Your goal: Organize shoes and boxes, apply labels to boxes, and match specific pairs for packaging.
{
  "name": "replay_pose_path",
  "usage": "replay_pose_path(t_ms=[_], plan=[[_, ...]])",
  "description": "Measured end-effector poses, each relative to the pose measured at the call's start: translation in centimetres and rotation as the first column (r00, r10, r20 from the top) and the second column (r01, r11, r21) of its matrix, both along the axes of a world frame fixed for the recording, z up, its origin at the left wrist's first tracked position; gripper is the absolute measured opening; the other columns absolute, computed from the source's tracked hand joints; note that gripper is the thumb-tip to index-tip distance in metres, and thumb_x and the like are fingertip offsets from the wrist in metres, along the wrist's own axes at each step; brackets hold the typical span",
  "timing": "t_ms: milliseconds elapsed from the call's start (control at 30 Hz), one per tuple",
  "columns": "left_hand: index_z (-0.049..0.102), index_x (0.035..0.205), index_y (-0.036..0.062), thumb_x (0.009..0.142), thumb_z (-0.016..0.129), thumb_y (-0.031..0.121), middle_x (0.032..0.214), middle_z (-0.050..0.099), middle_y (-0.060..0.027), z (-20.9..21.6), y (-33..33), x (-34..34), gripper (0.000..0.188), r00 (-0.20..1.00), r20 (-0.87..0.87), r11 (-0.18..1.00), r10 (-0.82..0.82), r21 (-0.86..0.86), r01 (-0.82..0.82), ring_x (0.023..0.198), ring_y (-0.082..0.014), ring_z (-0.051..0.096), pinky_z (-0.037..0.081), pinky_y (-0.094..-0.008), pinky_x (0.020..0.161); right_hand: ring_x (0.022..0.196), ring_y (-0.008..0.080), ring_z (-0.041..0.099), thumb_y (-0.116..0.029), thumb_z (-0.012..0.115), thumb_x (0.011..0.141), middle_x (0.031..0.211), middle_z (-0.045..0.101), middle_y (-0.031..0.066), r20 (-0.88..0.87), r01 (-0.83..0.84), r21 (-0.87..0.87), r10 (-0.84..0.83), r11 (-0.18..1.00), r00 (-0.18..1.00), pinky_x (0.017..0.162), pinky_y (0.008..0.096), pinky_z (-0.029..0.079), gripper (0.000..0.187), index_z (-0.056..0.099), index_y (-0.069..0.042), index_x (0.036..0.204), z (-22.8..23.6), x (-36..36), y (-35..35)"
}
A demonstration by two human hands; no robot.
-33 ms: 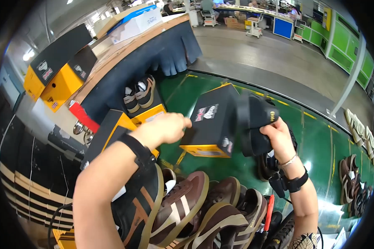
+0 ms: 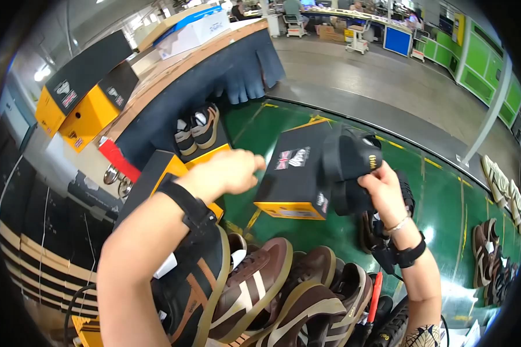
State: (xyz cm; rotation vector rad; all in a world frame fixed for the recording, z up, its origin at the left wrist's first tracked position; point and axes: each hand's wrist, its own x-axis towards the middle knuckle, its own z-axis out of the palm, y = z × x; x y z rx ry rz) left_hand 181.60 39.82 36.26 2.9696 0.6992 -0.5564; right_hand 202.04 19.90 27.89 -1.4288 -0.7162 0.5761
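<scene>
A pair of black slide sandals (image 2: 353,159) with gold print hangs from my right hand (image 2: 388,196), its thumb pressed on the strap. They are slightly blurred and overlap the right side of a closed black shoebox (image 2: 286,176) with a yellow lower edge. The box rests on the green floor. Just left of that box, my left hand (image 2: 234,170) hovers with bent fingers apart and nothing visible in it. Below it lies another black and yellow shoebox (image 2: 150,173). Dark sneakers (image 2: 197,133) stand on a box behind my left hand.
Several brown and black sneakers (image 2: 252,277) fill the near side between my forearms. A cloth-skirted table (image 2: 214,66) with shoeboxes (image 2: 90,110) stands at left. Brown shoes (image 2: 481,251) and pale shoes (image 2: 501,182) line the right side. A red-handled tool (image 2: 375,295) lies near my right forearm.
My left hand has shifted slightly, its fingers a little farther from the box's edge. The slide sandals and my right hand have moved a little to the left. The view has shifted slightly.
</scene>
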Motion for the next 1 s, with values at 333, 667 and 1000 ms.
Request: replay_pose_path(t_ms=[333,667,1000], plan=[[0.054,0.113,0.0023,0.083,0.06,0.02,0.1,0.063,-0.0119,11.7,-0.9,-19.0,0.036,0.709,0.447,0.838,0.545,-0.303,-0.453,0.091,-0.0195,0.061,0.048,-0.0298,0.081,0.075,0.0355,0.062,-0.019,0.053,0.072,0.078,0.064,0.0171,0.763,0.069,-0.598,0.541,0.798,0.353,0.067,0.0472,0.049,0.026,0.059,-0.021,0.097,-11.3,-1.7,9.2],[0.053,0.118,0.0023,0.062,0.076,0.024,0.125,0.047,-0.0222,-2.2,-3.7,-40.8,0.064,0.657,0.35,0.743,0.667,-0.257,-0.618,0.114,-0.0286,0.049,0.042,-0.0346,0.092,0.106,0.0353,0.052,-0.018,0.061,0.074,0.113,0.055,0.0194,0.715,-0.203,-0.447,0.484,0.871,0.504,0.092,0.0395,0.042,0.051,0.048,-0.009,0.123,-8.4,-2.0,4.5],[0.032,0.133,0.0082,0.065,0.077,0.023,0.143,0.018,-0.0209,-14.1,-1.4,-45.9,0.082,0.606,0.353,0.702,0.713,-0.358,-0.616,0.132,-0.0317,0.025,0.026,-0.0351,0.105,0.09,0.0186,0.06,-0.011,0.06,0.076,0.094,0.062,0.0128,0.214,0.069,-0.692,0.113,0.718,0.97,0.081,0.0295,0.047,0.039,0.052,0.0,0.112,1.0,-10.0,-18.9]])
